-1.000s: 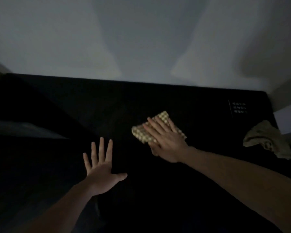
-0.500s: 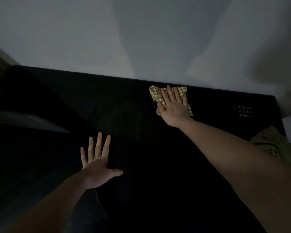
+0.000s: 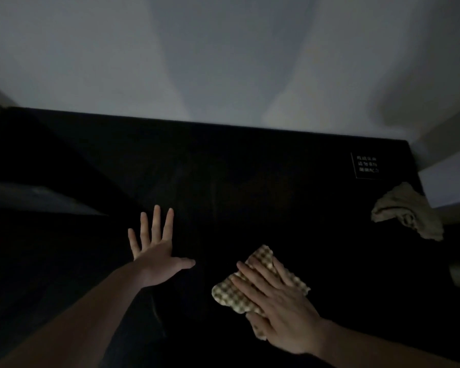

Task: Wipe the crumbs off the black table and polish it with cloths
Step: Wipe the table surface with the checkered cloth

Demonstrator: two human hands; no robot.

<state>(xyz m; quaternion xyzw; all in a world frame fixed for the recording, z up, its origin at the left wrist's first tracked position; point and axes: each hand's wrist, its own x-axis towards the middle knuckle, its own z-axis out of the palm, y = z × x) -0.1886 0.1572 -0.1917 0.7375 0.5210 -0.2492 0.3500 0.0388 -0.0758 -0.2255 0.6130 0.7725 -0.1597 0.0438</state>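
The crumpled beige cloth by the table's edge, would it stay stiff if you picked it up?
Probably not. The crumpled beige cloth lies in soft folds, so it would likely droop. It looks thin, so probably light. Bunched on the black table, it shouldn't roll.

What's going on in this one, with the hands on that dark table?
A person is wiping a black table in dim light. The right hand presses a checked cloth flat on the near part of the top, fingers straight. The left hand rests open on the table beside it, fingers spread, holding nothing. A second, plain cloth lies crumpled at the right edge, untouched. It is too dark to tell whether any crumbs remain.
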